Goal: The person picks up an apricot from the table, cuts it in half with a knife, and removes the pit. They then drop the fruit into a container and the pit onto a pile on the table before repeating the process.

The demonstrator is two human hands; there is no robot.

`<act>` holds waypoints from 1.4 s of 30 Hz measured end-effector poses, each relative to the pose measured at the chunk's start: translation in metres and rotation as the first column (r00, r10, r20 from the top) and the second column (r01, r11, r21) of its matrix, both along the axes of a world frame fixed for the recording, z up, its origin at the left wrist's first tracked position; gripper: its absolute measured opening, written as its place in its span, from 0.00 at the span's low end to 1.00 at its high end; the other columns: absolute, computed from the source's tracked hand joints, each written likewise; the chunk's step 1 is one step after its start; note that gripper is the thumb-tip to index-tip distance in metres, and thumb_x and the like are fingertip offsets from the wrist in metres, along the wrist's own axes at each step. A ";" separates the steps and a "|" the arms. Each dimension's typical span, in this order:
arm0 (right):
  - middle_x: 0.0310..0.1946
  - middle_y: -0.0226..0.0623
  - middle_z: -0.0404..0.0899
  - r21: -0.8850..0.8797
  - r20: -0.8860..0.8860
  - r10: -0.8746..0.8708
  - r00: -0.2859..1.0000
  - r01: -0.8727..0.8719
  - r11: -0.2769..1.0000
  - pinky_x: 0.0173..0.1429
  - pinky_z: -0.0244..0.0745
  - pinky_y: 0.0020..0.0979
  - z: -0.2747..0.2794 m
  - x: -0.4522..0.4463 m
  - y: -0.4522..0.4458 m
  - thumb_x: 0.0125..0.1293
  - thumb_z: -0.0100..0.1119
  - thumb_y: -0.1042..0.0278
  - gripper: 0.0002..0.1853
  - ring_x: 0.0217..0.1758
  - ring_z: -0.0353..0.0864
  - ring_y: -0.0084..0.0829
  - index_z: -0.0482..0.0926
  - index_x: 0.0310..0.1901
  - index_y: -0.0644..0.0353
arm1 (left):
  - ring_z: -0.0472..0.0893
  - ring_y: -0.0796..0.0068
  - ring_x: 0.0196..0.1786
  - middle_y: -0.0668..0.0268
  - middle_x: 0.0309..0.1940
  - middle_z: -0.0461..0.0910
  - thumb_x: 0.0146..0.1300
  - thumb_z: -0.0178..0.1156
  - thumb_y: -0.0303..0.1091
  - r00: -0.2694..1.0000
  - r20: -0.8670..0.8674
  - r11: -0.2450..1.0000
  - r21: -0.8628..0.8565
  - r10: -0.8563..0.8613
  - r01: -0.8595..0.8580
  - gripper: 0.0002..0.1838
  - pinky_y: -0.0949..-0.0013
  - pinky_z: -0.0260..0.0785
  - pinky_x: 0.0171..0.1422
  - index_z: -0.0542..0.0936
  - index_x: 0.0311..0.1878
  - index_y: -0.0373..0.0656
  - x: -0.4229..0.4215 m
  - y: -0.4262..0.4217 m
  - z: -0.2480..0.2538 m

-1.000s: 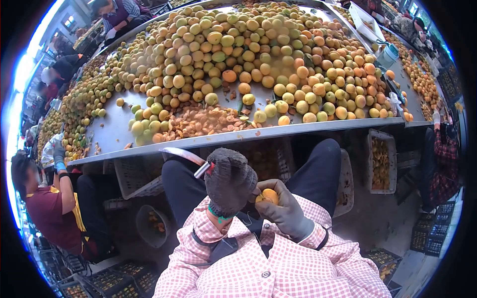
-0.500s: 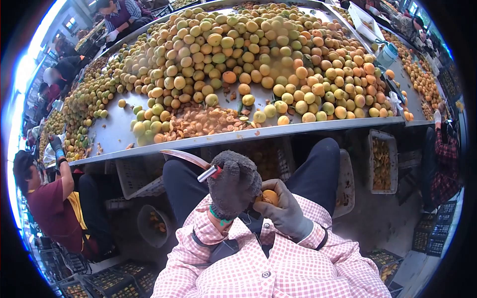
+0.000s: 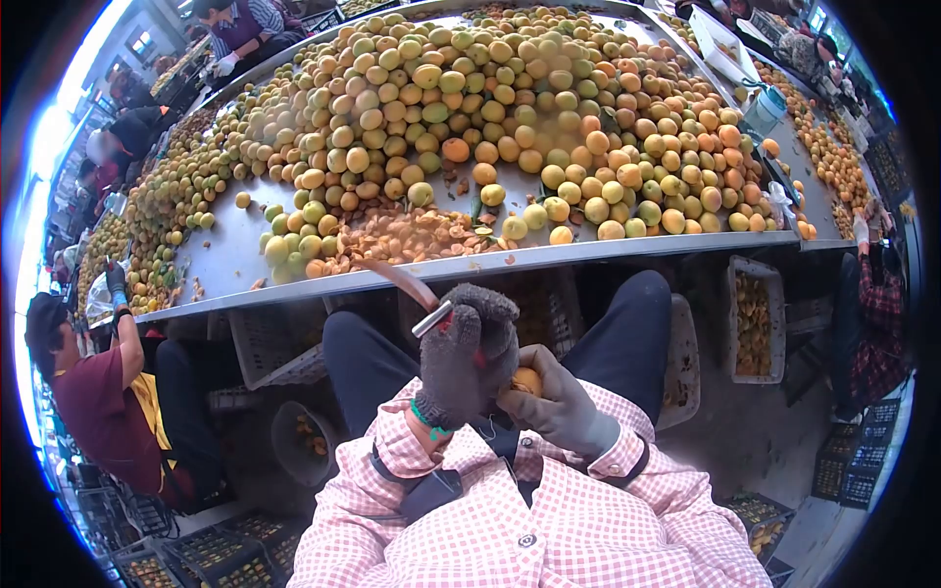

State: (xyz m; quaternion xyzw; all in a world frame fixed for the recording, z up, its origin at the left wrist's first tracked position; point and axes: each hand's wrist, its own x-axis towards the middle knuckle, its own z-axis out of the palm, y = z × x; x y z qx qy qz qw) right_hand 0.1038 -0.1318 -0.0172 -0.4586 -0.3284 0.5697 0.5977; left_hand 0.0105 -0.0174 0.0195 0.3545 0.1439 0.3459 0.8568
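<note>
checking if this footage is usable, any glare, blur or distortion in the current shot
Head view: strong fisheye bending, black corners, the near edge of the table bowed; blown-out light with blue fringing down the left side; hazy smudges over parts of the fruit pile; deep shade under the table; knit of the dark glove still readable.

A curved knife (image 3: 403,283) slants near a partly hidden yellow-orange fruit (image 3: 527,379).

Daylight glares white at nine o'clock; fisheye distortion bends the edges into black corners, and shadows dim the floor (image 3: 676,480).
</note>
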 end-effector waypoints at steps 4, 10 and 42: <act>0.44 0.39 0.74 -0.079 -0.266 0.056 0.962 -0.080 0.994 0.47 0.73 0.27 0.018 0.005 0.000 0.66 0.59 0.70 0.18 0.43 0.76 0.24 0.64 0.52 0.61 | 0.62 0.83 0.16 0.72 0.18 0.65 0.65 0.58 0.51 0.986 0.132 0.992 0.090 -0.097 0.086 0.20 0.78 0.53 0.18 0.76 0.42 0.40 0.001 0.011 0.009; 0.40 0.46 0.78 0.107 0.320 -0.202 0.925 0.177 0.978 0.44 0.75 0.30 0.004 -0.015 0.006 0.63 0.62 0.70 0.20 0.41 0.80 0.35 0.64 0.53 0.61 | 0.62 0.78 0.16 0.72 0.17 0.65 0.69 0.54 0.44 0.983 0.186 0.987 -0.160 -0.005 0.035 0.13 0.72 0.54 0.18 0.75 0.42 0.42 -0.001 0.008 -0.004; 0.26 0.29 0.72 -0.427 -0.458 -0.456 0.763 0.261 0.865 0.36 0.70 0.28 -0.052 0.028 0.063 0.73 0.49 0.61 0.12 0.26 0.69 0.24 0.72 0.50 0.59 | 0.55 0.86 0.11 0.78 0.14 0.55 0.74 0.44 0.47 0.973 0.177 0.852 -0.522 0.147 -0.034 0.16 0.78 0.49 0.14 0.74 0.39 0.46 -0.057 0.064 -0.073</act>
